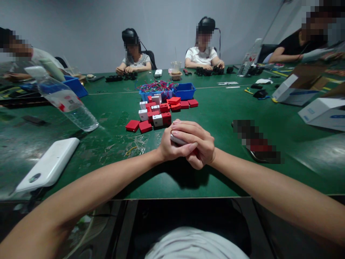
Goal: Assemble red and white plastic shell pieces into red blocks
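Observation:
Over the near part of the green table, my left hand (168, 144) and my right hand (201, 142) are closed together around a small white box (178, 139). Only a pale edge of it shows between the fingers; the rest is hidden. Just beyond my hands lie several small red boxes (146, 126) and white boxes (157, 120), grouped closely, some standing on edge. Behind them, one blue bin (144, 95) holds a tangle of coloured wires (159, 86), with a second blue bin (185, 91) beside it.
A white power bank (50, 165) and a tilted water bottle (67, 100) are on the left. To the right lie a phone (256, 142) and white cartons (323, 111). Clear plastic scraps (134, 144) lie near my left forearm. Several people sit around the table.

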`<state>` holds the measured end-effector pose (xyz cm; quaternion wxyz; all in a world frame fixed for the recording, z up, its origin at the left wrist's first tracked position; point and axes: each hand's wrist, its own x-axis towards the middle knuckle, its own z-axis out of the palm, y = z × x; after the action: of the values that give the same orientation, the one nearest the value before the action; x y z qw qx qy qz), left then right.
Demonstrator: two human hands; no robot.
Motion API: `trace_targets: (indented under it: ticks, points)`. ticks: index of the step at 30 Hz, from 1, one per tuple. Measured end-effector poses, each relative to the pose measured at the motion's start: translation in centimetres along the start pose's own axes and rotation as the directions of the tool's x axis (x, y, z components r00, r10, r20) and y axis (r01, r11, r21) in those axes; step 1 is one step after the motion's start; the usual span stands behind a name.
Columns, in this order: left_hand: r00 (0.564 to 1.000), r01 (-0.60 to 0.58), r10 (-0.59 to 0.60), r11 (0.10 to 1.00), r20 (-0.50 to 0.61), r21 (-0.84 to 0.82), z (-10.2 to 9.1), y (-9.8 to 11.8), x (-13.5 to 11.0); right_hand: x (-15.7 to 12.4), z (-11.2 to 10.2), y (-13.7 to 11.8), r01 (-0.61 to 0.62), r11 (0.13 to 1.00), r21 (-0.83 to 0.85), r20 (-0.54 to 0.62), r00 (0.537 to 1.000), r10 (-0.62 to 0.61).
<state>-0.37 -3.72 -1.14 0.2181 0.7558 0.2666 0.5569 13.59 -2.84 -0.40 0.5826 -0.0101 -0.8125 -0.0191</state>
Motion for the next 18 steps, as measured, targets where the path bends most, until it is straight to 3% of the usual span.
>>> trace_targets:
  ticks: [6,8,11,15,18]
  points:
    - [0.999,0.027,-0.026,0.998,0.019,-0.065,-0.2,-0.1,0.5,0.7,-0.1,0.1,-0.009,0.998,-0.059,0.017,1.0,0.01]
    - [0.991,0.121,-0.126,0.99,-0.053,-0.079,-0.4,-0.1,0.5,1.0,-0.2,0.1,-0.032,0.996,-0.081,0.052,0.998,0.036]
    - [0.964,0.251,-0.259,0.961,-0.055,-0.114,-0.5,-0.1,0.4,1.2,-0.3,0.3,-0.053,0.996,-0.072,0.084,0.995,0.059]
    - [0.971,0.239,-0.241,0.962,0.002,-0.131,-0.3,0.1,0.6,0.9,-0.4,0.4,-0.08,0.992,-0.093,0.058,0.995,0.085]
    - [0.969,0.234,-0.243,0.963,-0.051,-0.131,0.1,0.1,0.8,0.9,-0.3,0.1,-0.103,0.983,-0.155,0.026,0.994,0.108]
